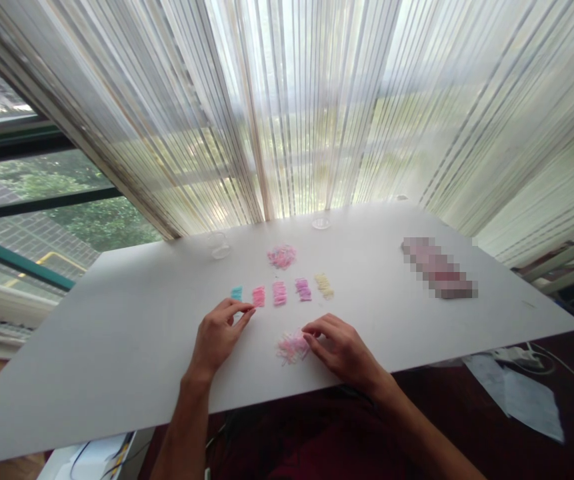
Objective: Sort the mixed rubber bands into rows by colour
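Right fingers [323, 325] at loose pile [291, 347] (slender, pastel).

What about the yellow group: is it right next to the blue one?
No, the yellow group is the rightmost of the five single-colour groups, while the blue group is the leftmost.

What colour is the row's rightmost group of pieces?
The rightmost group is pale yellow, in the head view.

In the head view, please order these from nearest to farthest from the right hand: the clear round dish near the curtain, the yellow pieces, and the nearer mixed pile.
1. Nearer mixed pile: at the right hand's fingertips, to the left.
2. Yellow pieces: just beyond the hand.
3. Clear round dish: far back, near the curtain.
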Tool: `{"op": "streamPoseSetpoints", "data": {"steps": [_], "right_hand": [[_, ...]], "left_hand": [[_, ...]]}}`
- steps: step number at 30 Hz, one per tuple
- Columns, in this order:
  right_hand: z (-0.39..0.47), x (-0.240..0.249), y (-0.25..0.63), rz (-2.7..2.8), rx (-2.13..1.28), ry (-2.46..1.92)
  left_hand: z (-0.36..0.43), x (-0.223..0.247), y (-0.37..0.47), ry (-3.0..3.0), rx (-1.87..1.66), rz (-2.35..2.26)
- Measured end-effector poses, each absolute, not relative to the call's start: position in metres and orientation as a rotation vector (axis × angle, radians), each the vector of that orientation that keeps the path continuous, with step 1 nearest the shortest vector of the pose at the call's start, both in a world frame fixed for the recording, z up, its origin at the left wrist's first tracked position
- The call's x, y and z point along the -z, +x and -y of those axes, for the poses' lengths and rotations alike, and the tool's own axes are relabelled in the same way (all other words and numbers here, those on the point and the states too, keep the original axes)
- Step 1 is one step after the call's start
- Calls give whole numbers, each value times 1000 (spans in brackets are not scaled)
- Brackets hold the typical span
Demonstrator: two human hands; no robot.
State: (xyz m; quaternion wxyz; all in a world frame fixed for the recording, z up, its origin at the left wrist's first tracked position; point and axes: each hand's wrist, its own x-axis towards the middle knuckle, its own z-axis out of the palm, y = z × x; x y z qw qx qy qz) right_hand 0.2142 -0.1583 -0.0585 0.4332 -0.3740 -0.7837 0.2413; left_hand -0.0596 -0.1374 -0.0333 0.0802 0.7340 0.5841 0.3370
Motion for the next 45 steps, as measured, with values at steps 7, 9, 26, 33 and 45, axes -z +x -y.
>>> {"op": "streamPoseSetpoints", "data": {"steps": [7,9,26,33,45], "right_hand": [[158,58,215,1971,-607,-932],[158,57,215,1970,-608,-937],[159,57,215,1964,-638,-955],[158,57,215,1965,-638,-962],[158,59,215,1935,-648,-948]], "left_hand": [[137,39,-57,2184,-875,-1890],[137,39,-58,2198,-857,-1905],[149,40,-55,2327,-816,-1952],[149,41,-49,2415,-693,-1971],[149,41,-46,2399,-571,-2054]]}}
